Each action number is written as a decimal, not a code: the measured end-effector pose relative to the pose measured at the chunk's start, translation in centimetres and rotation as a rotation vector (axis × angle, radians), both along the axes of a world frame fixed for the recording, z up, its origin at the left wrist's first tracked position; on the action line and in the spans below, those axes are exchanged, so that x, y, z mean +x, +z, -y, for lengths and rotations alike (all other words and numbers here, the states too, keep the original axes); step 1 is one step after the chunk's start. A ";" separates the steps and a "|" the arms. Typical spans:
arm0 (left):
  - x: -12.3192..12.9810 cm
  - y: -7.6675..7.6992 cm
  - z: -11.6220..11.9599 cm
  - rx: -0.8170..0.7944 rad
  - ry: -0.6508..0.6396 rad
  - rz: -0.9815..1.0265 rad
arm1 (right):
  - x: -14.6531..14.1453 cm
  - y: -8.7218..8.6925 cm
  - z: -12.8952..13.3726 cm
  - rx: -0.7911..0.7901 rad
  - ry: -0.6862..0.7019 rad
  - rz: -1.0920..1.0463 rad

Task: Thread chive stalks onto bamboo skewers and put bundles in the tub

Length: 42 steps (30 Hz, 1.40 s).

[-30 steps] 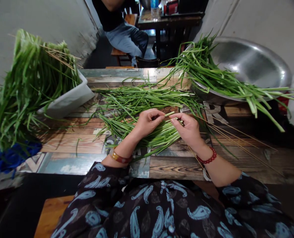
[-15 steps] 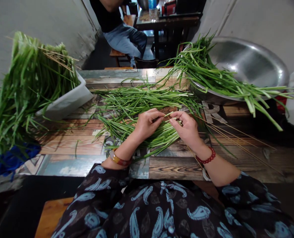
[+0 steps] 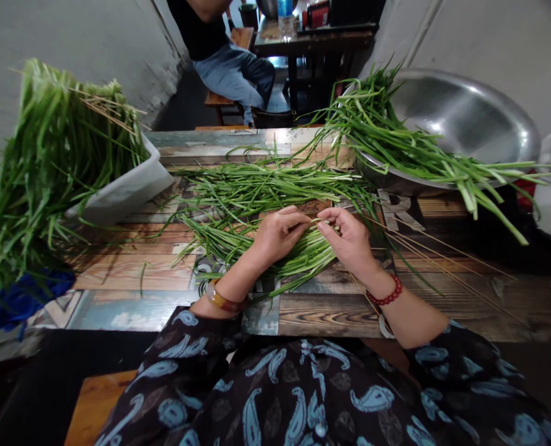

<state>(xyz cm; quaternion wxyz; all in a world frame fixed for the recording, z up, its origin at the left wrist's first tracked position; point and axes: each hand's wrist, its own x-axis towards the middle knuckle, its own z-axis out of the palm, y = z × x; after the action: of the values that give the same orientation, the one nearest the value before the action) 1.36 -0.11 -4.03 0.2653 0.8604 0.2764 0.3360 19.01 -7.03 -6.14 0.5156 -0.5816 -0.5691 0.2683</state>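
Over the middle of the wooden table, my left hand is closed in a pinch on the pale end of a garlic chive. My right hand faces it with thumb and forefinger pinched at the same stalk end; whether a thin stick is also held there cannot be made out. The fingertips of both hands nearly meet. Beneath them lies a bunch of garlic chives, white ends toward the right. Another loose layer of chives spreads just beyond the hands.
A white bin stands left, heaped with chives and bamboo skewers. Loose skewers lie to the right. Chives hang over a steel basin at back right. A blue cloth is at far left. A seated person is beyond the table.
My fingertips have drawn slightly closer together and the pale stalk end between them shows less. The piles, bin and basin stay as they were.
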 end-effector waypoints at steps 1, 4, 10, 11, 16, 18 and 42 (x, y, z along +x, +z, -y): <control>0.0 0.0 0.0 -0.003 -0.019 -0.006 | 0.0 0.0 0.0 0.002 -0.009 0.014; 0.1 0.0 0.1 -0.028 -0.082 -0.028 | 0.0 0.0 0.0 0.013 -0.016 0.042; 0.0 0.6 0.3 -0.265 -0.051 -0.074 | 0.1 1.1 0.3 0.024 0.006 0.013; 0.0 0.7 0.3 -0.290 -0.034 -0.077 | 0.2 1.2 0.4 0.020 0.015 0.007; 0.2 0.8 0.5 -0.279 0.042 -0.054 | 0.0 1.3 0.4 0.017 0.070 0.060; 0.2 0.8 0.5 -0.295 0.016 -0.057 | -0.2 1.1 0.2 0.050 0.062 0.105; 5.8 1.0 -6.6 0.324 0.117 -0.518 | -0.4 0.3 -0.6 0.089 0.021 0.156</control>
<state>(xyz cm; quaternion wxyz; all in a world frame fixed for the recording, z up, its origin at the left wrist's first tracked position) 7.17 6.46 -3.01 0.0257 0.9312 0.3267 0.1597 18.60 -6.47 -5.80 0.4921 -0.5711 -0.6252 0.2019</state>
